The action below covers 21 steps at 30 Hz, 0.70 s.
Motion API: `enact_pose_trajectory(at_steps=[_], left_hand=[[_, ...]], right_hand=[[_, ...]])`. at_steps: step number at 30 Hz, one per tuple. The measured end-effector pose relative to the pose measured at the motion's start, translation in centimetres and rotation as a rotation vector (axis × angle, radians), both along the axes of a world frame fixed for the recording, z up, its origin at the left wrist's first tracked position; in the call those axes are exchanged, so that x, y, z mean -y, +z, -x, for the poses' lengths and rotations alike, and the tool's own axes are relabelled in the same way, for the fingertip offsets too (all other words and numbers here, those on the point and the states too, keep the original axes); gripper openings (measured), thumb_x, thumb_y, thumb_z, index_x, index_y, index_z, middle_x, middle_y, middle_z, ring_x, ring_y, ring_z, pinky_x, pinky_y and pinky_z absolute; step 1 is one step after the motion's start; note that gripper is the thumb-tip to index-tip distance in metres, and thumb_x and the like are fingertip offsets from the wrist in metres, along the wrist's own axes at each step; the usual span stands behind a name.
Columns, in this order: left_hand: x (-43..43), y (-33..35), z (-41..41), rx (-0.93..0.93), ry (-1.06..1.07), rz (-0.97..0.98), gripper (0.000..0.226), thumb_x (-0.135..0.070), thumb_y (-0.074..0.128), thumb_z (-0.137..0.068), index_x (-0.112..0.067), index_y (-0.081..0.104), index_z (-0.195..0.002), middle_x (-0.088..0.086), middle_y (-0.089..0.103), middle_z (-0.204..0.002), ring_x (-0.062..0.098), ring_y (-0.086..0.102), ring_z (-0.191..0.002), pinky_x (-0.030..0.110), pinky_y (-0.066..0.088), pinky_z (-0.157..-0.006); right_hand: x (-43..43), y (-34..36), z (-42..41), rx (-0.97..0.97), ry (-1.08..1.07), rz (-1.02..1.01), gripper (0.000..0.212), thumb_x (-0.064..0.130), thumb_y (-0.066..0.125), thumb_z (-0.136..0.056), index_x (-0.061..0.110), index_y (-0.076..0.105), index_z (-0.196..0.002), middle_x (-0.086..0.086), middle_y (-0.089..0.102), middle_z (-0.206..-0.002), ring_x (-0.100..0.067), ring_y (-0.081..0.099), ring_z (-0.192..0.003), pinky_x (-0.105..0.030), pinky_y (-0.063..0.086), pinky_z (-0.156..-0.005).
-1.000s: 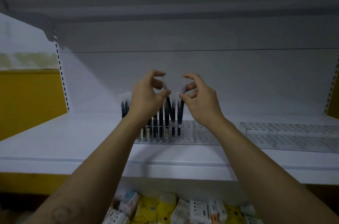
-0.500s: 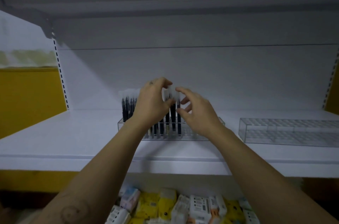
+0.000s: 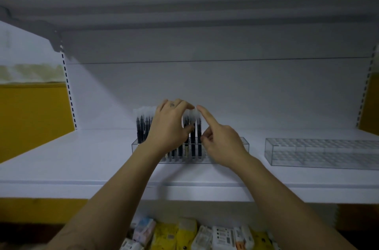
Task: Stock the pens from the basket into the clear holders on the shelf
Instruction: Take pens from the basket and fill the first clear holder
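Yellow and white packets [image 3: 184, 235] lie in a row at the bottom, between yellow side panels [image 3: 30, 118].

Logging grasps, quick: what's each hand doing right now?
Left hand: pinching the pens in the holder.
Right hand: open, index finger pressing a pen cap.

Two hands [image 3: 168, 129] [image 3: 221, 143], two clear holders [image 3: 244, 145] [image 3: 320, 153], pens [image 3: 198, 139] too clustered to count.
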<state>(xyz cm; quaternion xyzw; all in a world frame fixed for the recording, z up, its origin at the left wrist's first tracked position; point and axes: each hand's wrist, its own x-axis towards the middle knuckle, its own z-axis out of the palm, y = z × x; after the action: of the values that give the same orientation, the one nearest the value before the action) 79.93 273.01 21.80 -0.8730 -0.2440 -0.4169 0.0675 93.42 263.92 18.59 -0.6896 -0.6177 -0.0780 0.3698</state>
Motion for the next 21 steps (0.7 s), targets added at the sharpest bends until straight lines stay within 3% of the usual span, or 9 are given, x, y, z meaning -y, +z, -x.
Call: enact_pose_trajectory(at_steps=[5,9,13,17,21], left_hand=[[0.6,0.0,0.6,-0.054,0.024,0.007,0.055,-0.033,0.068,-0.086,-0.026,0.047,-0.137,-0.005,0.050,-0.140,0.016,0.041,-0.132,0.033,0.005,-0.119],[1.6,0.0,1.3,-0.063,0.031,0.024,0.063,-0.033,0.068,-0.087,-0.025,0.040,-0.143,-0.004,0.045,-0.146,0.016,0.037,-0.136,0.034,0.005,-0.120],[3.1,-0.1,2.4,-0.035,0.023,0.008,0.061,-0.032,0.066,-0.088,-0.024,0.041,-0.142,-0.003,0.046,-0.145,0.016,0.038,-0.135,0.033,0.006,-0.120],[5.6,-1.3,3.6,-0.006,-0.008,0.020,0.054,-0.032,0.064,-0.089,-0.023,0.045,-0.140,-0.003,0.050,-0.141,0.015,0.041,-0.133,0.031,0.006,-0.119],[8.2,-3.8,4.8,-0.018,-0.016,0.040,0.053,-0.033,0.062,-0.090,-0.022,0.045,-0.140,-0.003,0.051,-0.140,0.016,0.042,-0.131,0.031,0.012,-0.118]], right_hand=[[0.6,0.6,0.3,-0.120,0.056,0.044,0.090,0.017,0.062,-0.092,0.046,0.001,-0.151,0.003,0.066,-0.091,-0.014,0.064,-0.081,-0.037,0.056,-0.082],[1.5,1.4,0.7,-0.056,-0.019,0.073,0.092,0.026,0.064,-0.092,0.040,-0.004,-0.152,0.000,0.058,-0.125,-0.018,0.059,-0.105,-0.033,0.051,-0.091],[2.9,2.0,1.3,-0.038,-0.053,0.061,0.090,0.031,0.066,-0.090,0.034,0.002,-0.154,0.001,0.046,-0.143,-0.019,0.049,-0.124,-0.035,0.045,-0.100],[5.2,1.6,2.2,0.004,-0.073,0.075,0.081,0.034,0.064,-0.090,0.032,0.013,-0.153,0.003,0.040,-0.149,-0.019,0.043,-0.133,-0.043,0.042,-0.106],[8.0,-0.1,3.5,-0.008,-0.042,0.071,0.074,0.033,0.063,-0.092,0.030,0.021,-0.152,0.002,0.040,-0.148,-0.017,0.041,-0.134,-0.040,0.037,-0.110]])
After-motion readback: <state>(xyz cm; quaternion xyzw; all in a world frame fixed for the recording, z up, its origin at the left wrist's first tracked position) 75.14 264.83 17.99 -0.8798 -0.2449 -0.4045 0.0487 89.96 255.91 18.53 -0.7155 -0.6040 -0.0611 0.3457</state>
